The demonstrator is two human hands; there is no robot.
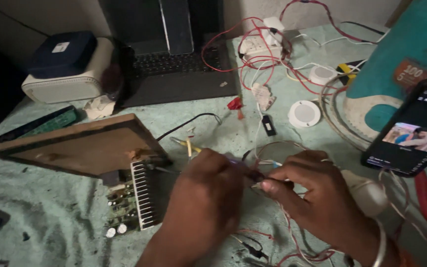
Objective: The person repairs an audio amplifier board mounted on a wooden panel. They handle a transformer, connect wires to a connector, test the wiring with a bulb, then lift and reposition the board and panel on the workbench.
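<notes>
the table (50, 217) has a green cloth on it and fills the view. at 12 o'clock a dark laptop (174, 64) sits open. at 2 o'clock stands a big teal box (406, 44). at 9 o'clock a wood board (80, 146) leans up, tilted, with a circuit board (129, 198) just under its low edge, silver fins showing. at 10 o'clock a white and blue box (67, 69) rests. at 3 o'clock a phone (411, 131) leans with its screen lit. red wires (253, 54) loop near 1 o'clock, by a white plug strip (260, 44). a round white disc (303, 113) lies near the middle.

the left hand (206, 198) is at 6 o'clock, curled shut, and it looks to hold a thin tool (164, 170) that points at the circuit board. the right hand (317, 193) is at 5 o'clock. its fingers (273, 187) pinch narrow on a thin wire (273, 163), right beside the left hand. the two hands touch or nearly touch; it is too dark to tell which.

the step in hand seems to be working on the end of that thin wire, close to the circuit board. i think the next move needs a steady pinch and small, slow moves, so the wire end does not slip or snap.
</notes>
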